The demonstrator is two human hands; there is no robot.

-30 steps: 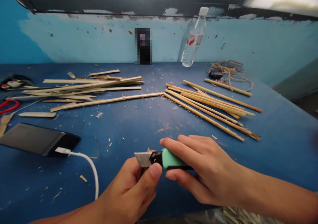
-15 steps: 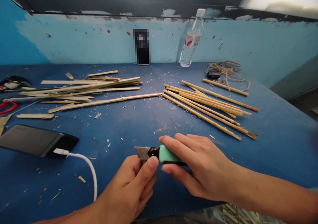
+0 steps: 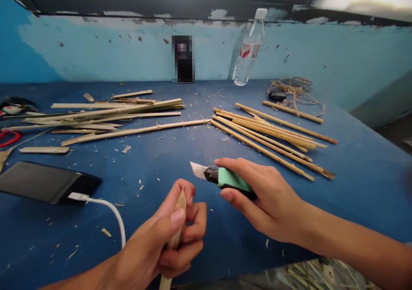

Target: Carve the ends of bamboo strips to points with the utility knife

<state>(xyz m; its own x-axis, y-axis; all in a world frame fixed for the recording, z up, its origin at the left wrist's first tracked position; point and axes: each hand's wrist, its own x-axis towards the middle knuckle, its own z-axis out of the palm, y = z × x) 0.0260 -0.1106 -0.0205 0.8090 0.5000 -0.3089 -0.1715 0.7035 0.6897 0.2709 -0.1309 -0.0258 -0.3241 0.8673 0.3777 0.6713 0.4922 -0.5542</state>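
Observation:
My left hand (image 3: 170, 232) is closed around a pale bamboo strip (image 3: 175, 240), thumb pressed on its face near the pointed upper end; the lower end runs down past the table's front edge. My right hand (image 3: 267, 200) grips a green and black utility knife (image 3: 233, 180). Its blade (image 3: 198, 170) is out, pointing left, and is apart from the strip, above and to the right of it. Beyond my right hand lies a loose bundle of thin round sticks (image 3: 267, 135) on the blue table (image 3: 144, 221).
Flat bamboo strips (image 3: 106, 114) lie at the back left, with red-handled scissors (image 3: 9, 138) at the edge. A power bank (image 3: 41, 182) with a white cable (image 3: 112, 210) is at left. A water bottle (image 3: 247, 56), a phone (image 3: 185, 67) and tangled twine (image 3: 298, 92) stand or lie along the back.
The knife in my right hand has moved up and right, away from my left hand. My left hand has turned, so the bamboo strip now shows upright in it.

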